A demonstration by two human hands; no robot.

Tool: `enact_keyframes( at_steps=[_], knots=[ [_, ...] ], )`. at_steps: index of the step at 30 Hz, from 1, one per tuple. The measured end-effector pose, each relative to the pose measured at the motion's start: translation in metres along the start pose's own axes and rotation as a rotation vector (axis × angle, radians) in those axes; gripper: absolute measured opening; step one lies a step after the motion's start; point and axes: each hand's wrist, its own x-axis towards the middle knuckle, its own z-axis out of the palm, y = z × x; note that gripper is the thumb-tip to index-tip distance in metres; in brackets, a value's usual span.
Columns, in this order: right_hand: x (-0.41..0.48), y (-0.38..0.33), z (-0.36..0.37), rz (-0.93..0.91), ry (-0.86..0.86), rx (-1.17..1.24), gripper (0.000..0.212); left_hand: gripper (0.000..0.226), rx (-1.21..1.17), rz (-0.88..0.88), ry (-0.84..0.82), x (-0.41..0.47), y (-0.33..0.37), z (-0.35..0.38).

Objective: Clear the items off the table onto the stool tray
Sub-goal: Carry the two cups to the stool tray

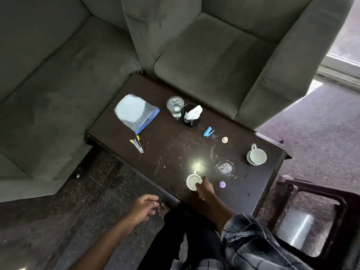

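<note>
**Already on the cup: right hand holds, tray waits to its right**

Right hand (204, 189) is closed on the near white cup (193, 182), with the thumb (198, 185) hooked over the rim and the other fingers (204, 179) pressed on the outer wall. The cup stands upright on the dark table (171, 152), close to the near edge, and its handle points away from the hand, toward the far side. Just to the right of this hand lies a small purple cap (222, 184), not touching it. Further right and away stands a second white cup (256, 156), and beyond the hand are a blue clip (208, 131), a glass of water (175, 106), a black holder with tissue (191, 115) and a zip bag (136, 113).

The stool tray (296, 230) is to the right of the hand and lower than the table top, near the person's right side. So I judge the carry should go rightward and down, and the right hand is clearly the nearer one for it.

Left hand (143, 208) hangs off the table, to the left of the right hand, fingers loosely spread and holding nothing.
</note>
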Motion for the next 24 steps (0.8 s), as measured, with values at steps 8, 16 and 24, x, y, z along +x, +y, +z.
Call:
enact_keyframes(
  at_steps=[8,16,24],
  knots=[
    [0.012,-0.001,-0.002,-0.065,0.033,-0.060,0.052,0.011,0.106,0.088,-0.045,0.013,0.027,0.014],
    [-0.045,-0.039,-0.047,-0.238,0.072,0.066,0.039,0.047,0.348,0.373,0.010,0.022,0.047,0.026],
    [-0.128,-0.073,-0.106,-0.372,-0.149,0.251,0.023,0.097,0.369,0.752,-0.052,0.016,0.087,0.058]
  ],
)
